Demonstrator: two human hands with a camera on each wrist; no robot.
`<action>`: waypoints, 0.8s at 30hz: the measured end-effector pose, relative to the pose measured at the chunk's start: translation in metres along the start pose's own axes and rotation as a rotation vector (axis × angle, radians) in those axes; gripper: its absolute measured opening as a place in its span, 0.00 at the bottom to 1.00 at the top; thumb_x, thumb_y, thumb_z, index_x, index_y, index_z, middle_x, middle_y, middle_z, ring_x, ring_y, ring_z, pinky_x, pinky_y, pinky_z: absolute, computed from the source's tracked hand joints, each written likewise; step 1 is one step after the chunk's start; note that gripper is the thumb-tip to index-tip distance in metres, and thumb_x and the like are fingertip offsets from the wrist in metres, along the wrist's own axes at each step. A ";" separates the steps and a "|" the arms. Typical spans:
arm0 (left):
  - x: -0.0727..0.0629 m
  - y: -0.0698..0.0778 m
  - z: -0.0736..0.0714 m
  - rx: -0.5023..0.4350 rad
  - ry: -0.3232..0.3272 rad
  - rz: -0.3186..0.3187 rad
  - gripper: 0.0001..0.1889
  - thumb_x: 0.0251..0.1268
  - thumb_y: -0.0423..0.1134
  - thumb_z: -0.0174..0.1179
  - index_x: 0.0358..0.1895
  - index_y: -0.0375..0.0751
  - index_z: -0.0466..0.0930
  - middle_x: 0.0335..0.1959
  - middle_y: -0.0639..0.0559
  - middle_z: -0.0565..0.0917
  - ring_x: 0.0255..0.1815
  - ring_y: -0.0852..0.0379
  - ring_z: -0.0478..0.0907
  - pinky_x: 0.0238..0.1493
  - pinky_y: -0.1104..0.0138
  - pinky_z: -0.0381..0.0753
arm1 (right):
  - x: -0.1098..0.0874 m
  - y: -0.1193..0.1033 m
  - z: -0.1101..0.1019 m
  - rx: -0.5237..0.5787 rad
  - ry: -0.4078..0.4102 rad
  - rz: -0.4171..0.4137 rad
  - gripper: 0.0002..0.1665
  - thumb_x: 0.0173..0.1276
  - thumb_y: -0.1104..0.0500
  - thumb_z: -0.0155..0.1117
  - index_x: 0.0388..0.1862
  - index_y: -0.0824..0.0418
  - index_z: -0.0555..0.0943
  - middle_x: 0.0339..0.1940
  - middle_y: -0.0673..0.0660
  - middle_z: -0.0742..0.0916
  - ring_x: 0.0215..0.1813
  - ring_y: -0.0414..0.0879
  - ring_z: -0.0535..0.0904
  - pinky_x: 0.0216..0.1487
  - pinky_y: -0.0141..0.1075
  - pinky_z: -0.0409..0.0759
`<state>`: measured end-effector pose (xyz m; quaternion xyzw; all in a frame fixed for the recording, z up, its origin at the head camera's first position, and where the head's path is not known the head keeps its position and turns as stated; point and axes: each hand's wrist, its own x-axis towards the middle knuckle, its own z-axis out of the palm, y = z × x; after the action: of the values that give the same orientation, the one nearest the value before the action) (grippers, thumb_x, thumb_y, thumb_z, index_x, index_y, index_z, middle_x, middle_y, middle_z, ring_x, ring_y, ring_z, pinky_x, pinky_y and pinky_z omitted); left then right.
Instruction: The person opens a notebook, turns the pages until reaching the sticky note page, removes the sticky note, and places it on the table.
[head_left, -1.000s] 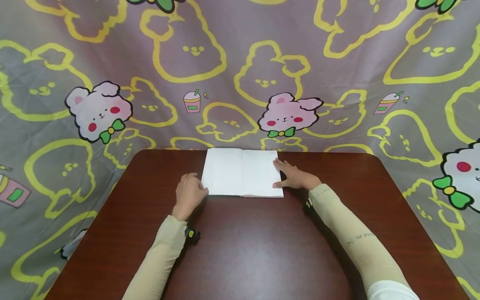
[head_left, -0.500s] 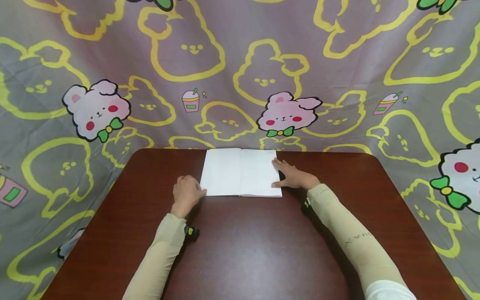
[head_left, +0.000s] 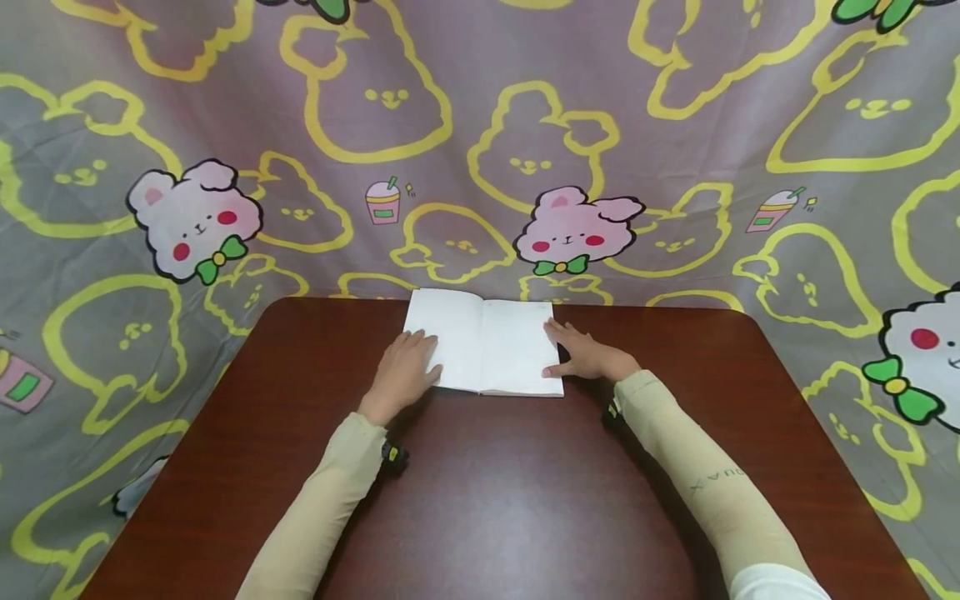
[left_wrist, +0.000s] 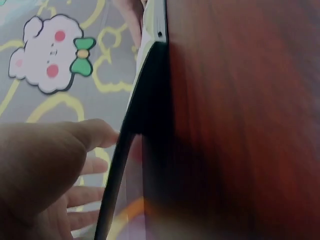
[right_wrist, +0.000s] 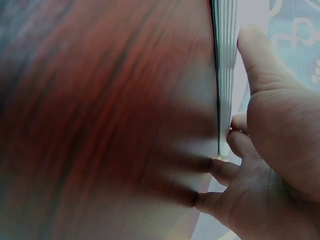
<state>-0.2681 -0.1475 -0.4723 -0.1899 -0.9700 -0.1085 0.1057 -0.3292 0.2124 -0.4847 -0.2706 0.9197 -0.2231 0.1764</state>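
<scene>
An open book (head_left: 517,342) with white pages lies at the far side of the table, its spine near the middle. My left hand (head_left: 403,375) rests on the left page with fingers extended over its outer edge. In the left wrist view the dark cover (left_wrist: 150,92) slants up off the table, with my thumb (left_wrist: 97,132) and fingers on the page side. My right hand (head_left: 588,354) rests at the right page's outer edge, fingers spread. The right wrist view shows the stacked page edges (right_wrist: 226,75) lying low, thumb on top and some fingertips beyond the edge at the tabletop.
The dark red-brown table (head_left: 495,500) has rounded far corners. A grey curtain (head_left: 442,100) with yellow outlines and cartoon rabbits hangs behind it and along both sides. Small black devices are strapped at both wrists.
My left hand has moved from the book's left edge rightward onto the left page. That page's side now stands slightly raised. The right hand has stayed in place.
</scene>
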 end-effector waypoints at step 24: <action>0.061 0.016 0.026 -0.065 -0.335 0.095 0.34 0.79 0.55 0.47 0.82 0.48 0.55 0.84 0.43 0.48 0.84 0.37 0.40 0.81 0.40 0.40 | 0.001 -0.004 -0.002 -0.026 -0.027 0.032 0.63 0.69 0.40 0.68 0.84 0.66 0.41 0.85 0.66 0.46 0.83 0.69 0.36 0.76 0.72 0.39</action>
<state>-0.3218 -0.1056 -0.4797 -0.2542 -0.9600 -0.1017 -0.0587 -0.3292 0.2095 -0.4809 -0.2609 0.9244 -0.2045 0.1888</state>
